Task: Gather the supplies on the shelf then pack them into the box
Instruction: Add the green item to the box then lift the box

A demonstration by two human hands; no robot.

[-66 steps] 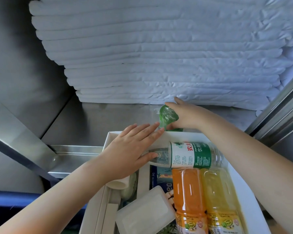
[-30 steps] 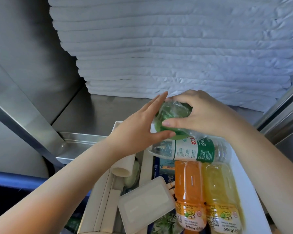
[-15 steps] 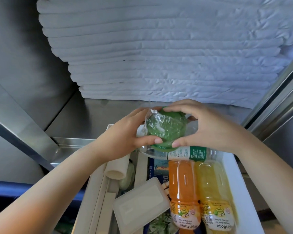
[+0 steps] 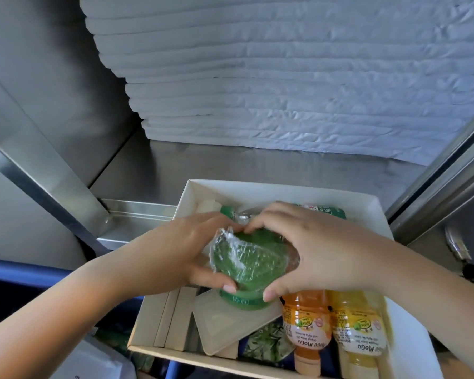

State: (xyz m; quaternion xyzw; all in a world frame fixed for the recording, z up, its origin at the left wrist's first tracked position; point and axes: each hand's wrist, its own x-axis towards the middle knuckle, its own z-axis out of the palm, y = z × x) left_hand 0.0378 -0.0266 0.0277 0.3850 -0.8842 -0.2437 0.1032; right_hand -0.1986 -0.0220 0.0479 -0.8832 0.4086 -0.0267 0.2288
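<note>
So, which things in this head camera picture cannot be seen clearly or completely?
- Clear water bottle with green label: mostly hidden behind the right hand.
- Green plastic-wrapped cup: its sides are covered by the left hand and the right hand; its label print is too small to read.
- Yellow juice bottle: blurred, and its cap is cut off by the bottom edge.

left hand (image 4: 175,255) + right hand (image 4: 320,250) | grip wrapped green tub (image 4: 248,265) (plastic film) | over white box (image 4: 378,212)
</note>
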